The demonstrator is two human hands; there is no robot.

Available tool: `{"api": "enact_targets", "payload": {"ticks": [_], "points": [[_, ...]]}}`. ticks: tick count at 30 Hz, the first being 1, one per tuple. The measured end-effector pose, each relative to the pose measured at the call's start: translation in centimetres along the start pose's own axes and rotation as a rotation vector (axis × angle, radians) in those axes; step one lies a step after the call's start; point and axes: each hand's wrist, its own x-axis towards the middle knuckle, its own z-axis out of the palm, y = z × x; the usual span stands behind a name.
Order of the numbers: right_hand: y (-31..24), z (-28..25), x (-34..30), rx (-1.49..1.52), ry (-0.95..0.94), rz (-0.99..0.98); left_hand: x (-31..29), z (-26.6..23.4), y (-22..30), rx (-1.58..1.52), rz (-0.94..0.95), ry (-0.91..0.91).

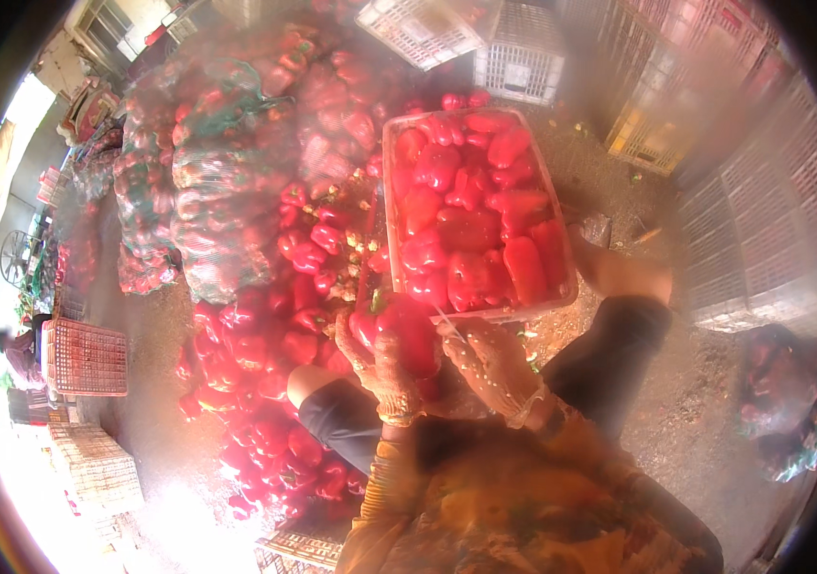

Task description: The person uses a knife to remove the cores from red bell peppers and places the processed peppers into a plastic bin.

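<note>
My left hand [387, 375], in a pale knit glove, is closed around a red bell pepper [410, 335] with its green stem end tilted up and to the left. Just to its right, my gloved right hand [496, 368] grips a small knife [450, 326]. Its thin pale blade points toward the pepper; whether it touches cannot be made out, and the handle is hidden in the fingers. Directly beyond both hands stands a plastic crate [388, 206] filled with red bell peppers [468, 230]. A heap of loose red peppers [265, 335] spreads to the left.
Cut green stem pieces [356, 251] lie between heap and crate. Full mesh sacks [227, 191] stand at the far left. Stacked white crates [762, 210] line the right side, near another sack [786, 402]. A person [21, 359] sits at the left by a red crate [88, 357].
</note>
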Motion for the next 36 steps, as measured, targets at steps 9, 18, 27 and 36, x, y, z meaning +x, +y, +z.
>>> {"api": "enact_targets", "payload": {"ticks": [9, 18, 27, 36], "points": [[-0.9, -2.1, 0.4, -0.293, -0.263, -0.256, -1.6, 2.8, 0.5, 0.079, 0.111, -0.019], [8.5, 1.6, -5.3, 0.027, -0.237, -0.011, 0.4, 3.1, 1.2, -0.099, -0.084, 0.15], [6.9, -0.3, -3.2, -0.26, -0.097, -0.276, 1.3, -0.3, -1.5, -0.625, -0.616, 0.018], [7.2, -1.7, -1.3, -0.663, -0.292, -0.366, -1.9, -2.2, -0.3, -0.862, -1.039, -0.311]]}}
